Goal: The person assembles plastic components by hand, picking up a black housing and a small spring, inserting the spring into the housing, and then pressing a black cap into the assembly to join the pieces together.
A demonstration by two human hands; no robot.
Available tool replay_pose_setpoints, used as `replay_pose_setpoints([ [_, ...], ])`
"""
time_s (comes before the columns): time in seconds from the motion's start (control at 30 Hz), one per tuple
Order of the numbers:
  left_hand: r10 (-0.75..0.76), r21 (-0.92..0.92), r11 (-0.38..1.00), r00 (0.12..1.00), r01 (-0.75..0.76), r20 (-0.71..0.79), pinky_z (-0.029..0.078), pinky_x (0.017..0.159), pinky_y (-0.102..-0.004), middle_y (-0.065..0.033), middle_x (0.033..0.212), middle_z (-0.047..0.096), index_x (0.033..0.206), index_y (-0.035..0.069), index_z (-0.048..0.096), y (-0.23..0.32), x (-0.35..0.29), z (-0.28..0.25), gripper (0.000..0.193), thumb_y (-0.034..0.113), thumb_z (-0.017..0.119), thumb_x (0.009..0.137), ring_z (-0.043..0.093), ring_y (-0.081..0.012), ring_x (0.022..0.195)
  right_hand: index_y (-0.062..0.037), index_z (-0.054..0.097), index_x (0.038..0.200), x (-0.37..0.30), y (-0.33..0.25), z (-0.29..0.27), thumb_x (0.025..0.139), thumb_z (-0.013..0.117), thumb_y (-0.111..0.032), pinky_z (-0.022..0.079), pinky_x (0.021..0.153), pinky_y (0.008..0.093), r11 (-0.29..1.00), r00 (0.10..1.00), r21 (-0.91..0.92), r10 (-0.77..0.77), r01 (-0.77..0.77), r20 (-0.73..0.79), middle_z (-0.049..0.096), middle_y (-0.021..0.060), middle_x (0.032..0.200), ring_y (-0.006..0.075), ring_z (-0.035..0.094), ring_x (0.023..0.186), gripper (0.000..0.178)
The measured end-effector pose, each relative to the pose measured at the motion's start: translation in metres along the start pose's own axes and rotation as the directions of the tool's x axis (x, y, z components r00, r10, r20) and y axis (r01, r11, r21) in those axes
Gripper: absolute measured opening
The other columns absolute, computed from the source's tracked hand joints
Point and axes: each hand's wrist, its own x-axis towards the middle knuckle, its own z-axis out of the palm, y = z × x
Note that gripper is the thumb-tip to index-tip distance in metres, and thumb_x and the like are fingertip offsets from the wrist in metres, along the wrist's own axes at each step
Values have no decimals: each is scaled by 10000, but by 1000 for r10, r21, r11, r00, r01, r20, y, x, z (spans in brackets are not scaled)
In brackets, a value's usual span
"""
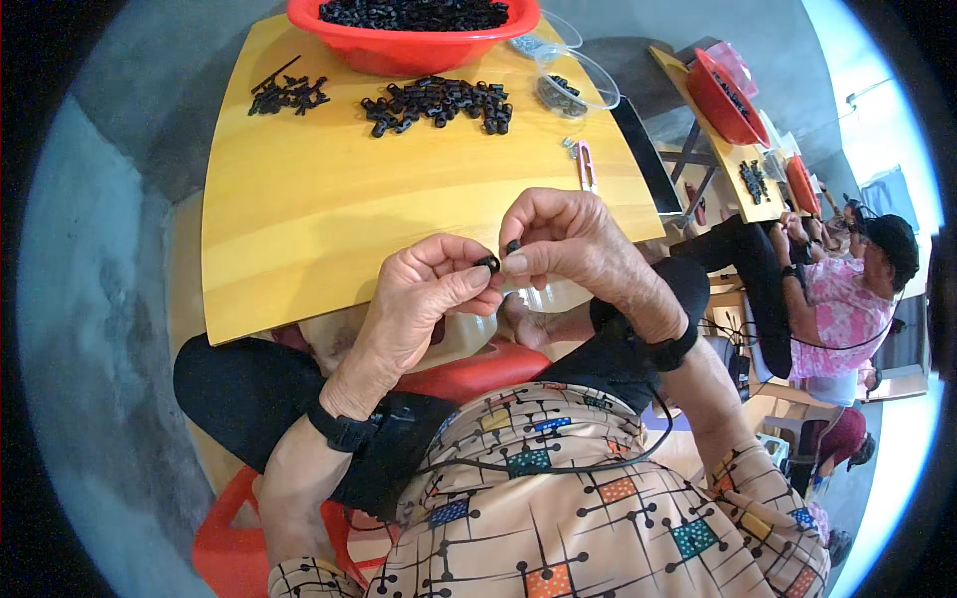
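Observation:
My left hand point(436, 284) is closed in a pinch on a small black plastic part point(487, 263) with a rounded, shiny end. Close beside it, my right hand point(563, 239) pinches another small black piece point(512, 247) between thumb and fingers. Both hands meet just past the near edge of the yellow table point(329, 214), fingertips almost touching. Whether the two pieces are joined I cannot tell. Farther back on the table lies a pile of black plastic parts point(439, 104). To its left is a smaller heap of thin black pieces point(289, 95).
A red basin point(409, 58) full of black parts stands at the table's far edge. Clear plastic tubs point(578, 90) sit at its right. A pink-handled tool point(585, 165) lies near the right edge. Farther right, a person in a pink top point(842, 314) sits at another table.

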Motion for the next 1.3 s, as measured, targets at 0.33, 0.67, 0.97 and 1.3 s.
replay_pose_setpoints([
  [0.33,-60,-36,997,997,61,45,551,599,-249,-106,829,645,1011,19,549,-5,-2,3,196,97,601,838,645,-164,680,-34,537,853,-13,9,5,751,688,-37,410,452,173,988,997,152,32,-22,-63,573,2,686,56,539,537,182],
  [0.67,-57,29,998,997,55,51,549,644,-239,-128,866,634,1056,-25,529,-4,-11,6,207,33,548,859,635,-147,758,-43,560,820,-23,13,5,792,656,-85,405,483,178,974,998,222,-29,41,-58,566,-9,646,55,524,548,108],
  [0.97,-39,117,993,997,31,66,532,623,-239,-100,852,638,1070,9,538,1,-5,14,281,162,606,844,632,-152,715,-73,617,827,-23,12,12,791,659,-131,390,500,177,965,991,249,-59,89,-123,573,-35,656,37,495,570,80],
  [1.3,-9,172,985,998,-2,67,539,605,-222,-116,850,652,1066,21,560,21,-13,2,257,125,612,837,639,-140,684,-48,614,898,-16,33,23,798,660,-118,387,474,177,908,989,394,-116,143,-90,585,-7,698,58,513,563,131],
])
